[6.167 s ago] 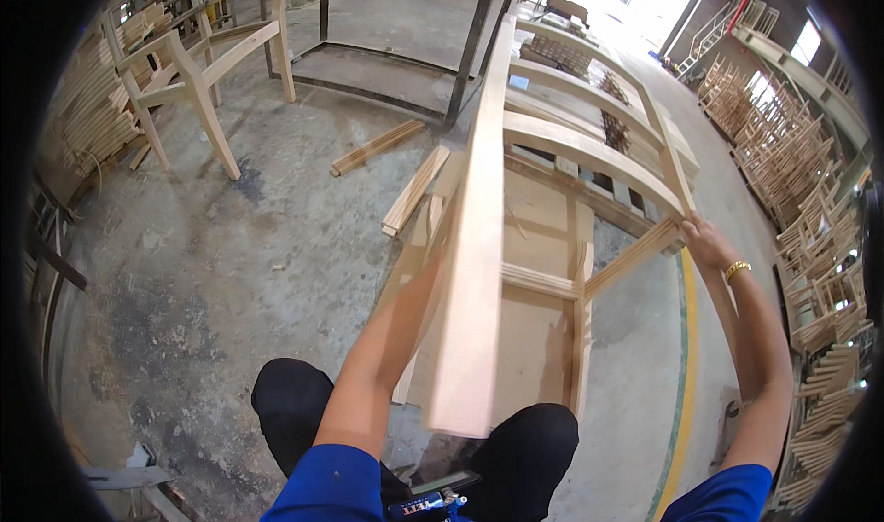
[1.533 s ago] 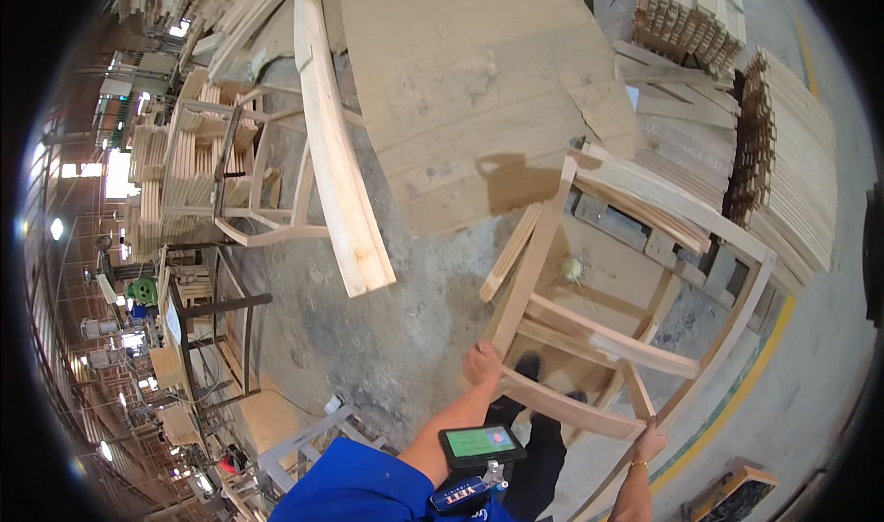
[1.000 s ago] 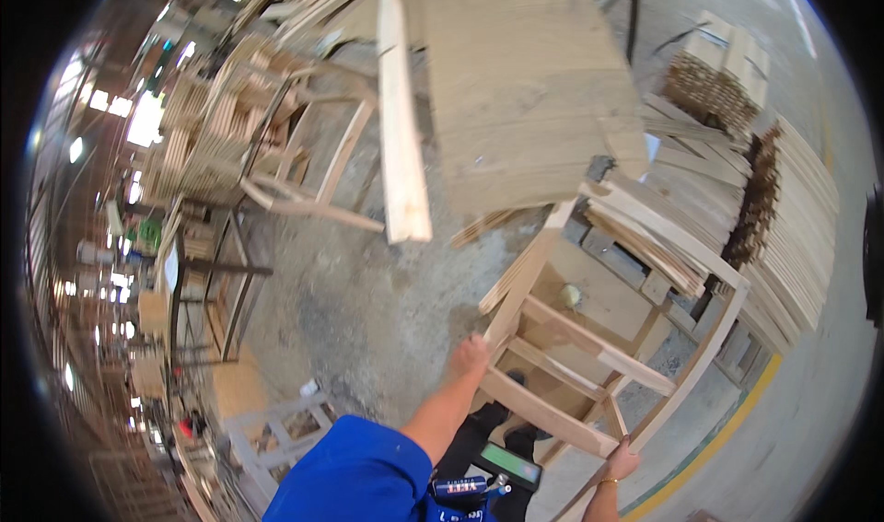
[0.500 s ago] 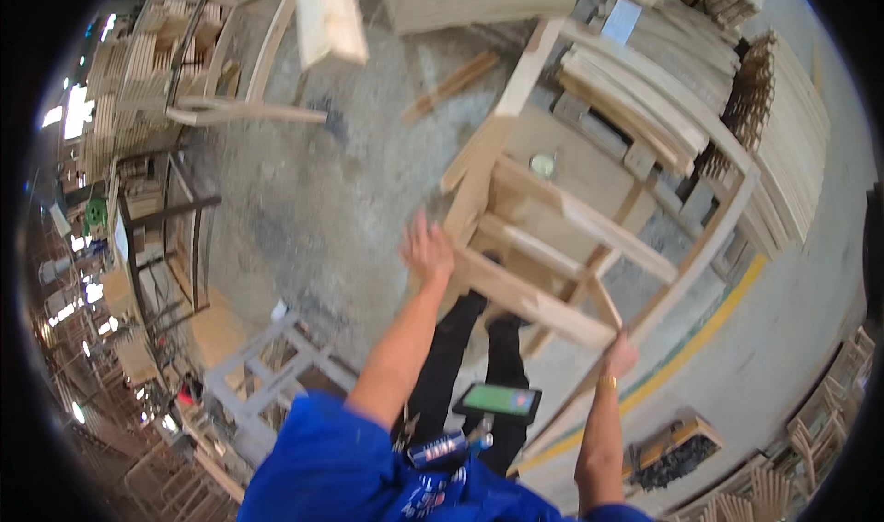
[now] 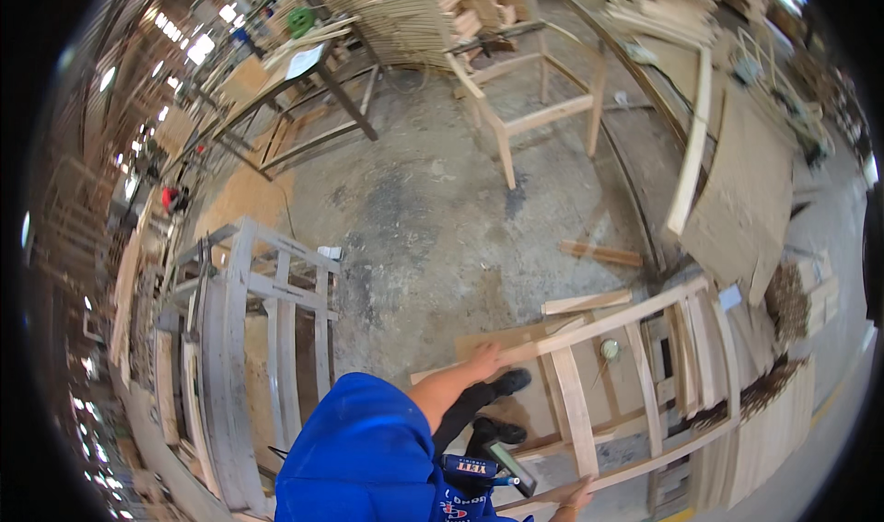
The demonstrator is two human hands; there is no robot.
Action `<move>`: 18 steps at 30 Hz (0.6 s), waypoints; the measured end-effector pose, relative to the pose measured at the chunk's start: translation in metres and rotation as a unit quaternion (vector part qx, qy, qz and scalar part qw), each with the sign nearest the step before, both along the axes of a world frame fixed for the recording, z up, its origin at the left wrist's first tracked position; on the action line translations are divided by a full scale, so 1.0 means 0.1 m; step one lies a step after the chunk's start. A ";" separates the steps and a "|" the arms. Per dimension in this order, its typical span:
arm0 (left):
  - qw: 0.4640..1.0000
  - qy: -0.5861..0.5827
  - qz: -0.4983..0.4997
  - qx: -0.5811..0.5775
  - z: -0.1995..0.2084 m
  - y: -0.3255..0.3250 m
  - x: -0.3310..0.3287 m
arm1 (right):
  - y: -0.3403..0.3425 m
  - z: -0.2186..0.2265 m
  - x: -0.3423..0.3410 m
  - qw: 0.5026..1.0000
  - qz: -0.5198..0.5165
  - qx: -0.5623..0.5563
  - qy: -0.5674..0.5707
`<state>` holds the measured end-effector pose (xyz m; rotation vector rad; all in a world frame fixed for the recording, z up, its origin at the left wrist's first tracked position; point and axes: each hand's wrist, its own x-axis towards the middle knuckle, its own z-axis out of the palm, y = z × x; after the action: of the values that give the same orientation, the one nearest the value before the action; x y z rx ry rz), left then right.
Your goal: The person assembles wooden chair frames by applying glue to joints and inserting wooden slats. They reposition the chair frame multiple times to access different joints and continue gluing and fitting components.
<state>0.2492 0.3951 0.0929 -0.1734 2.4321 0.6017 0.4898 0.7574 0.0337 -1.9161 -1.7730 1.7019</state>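
Observation:
A pale wooden chair frame (image 5: 573, 402) stands tilted in front of me on the right, its long rails reaching away from my body. My left hand (image 5: 483, 360) is closed at the near end of its left rail (image 5: 599, 325); the fingers are small and partly hidden there. On the lower right rail (image 5: 658, 458) my right hand (image 5: 577, 494) is wrapped near the crosspiece, close to the picture's lower edge. Under the frame lies a cardboard sheet (image 5: 529, 386) with a small round, light-coloured object (image 5: 609, 348). Loose wooden strips (image 5: 587, 301) lie beside the frame.
A grey slatted stand (image 5: 241, 338) is close on my left. Farther off stand another chair frame (image 5: 543, 112) and a dark-legged table (image 5: 322, 71). Stacked boards (image 5: 760, 439) border the right side. A wooden strip (image 5: 600, 252) lies on the concrete floor (image 5: 414, 237).
My view has swung left, bringing the grey stand and far chair frame fully in. The chair frame now sits lower right, with both my hands still at it.

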 end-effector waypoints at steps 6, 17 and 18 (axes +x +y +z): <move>0.997 -0.010 0.062 -0.042 0.37 -0.93 0.94 | -0.67 0.64 -0.10 0.950 0.221 0.129 -0.179; 0.969 0.186 0.146 0.067 0.46 -2.48 0.79 | -2.79 0.85 -1.24 0.853 0.490 0.178 0.033; 0.966 0.157 0.205 -0.003 0.58 -3.07 0.64 | -3.05 0.81 -1.42 0.849 0.489 0.185 0.078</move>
<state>0.3134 0.0876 0.1514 -0.6405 2.7224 0.8565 0.3478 0.4528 0.1144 -0.6687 -2.9642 1.3842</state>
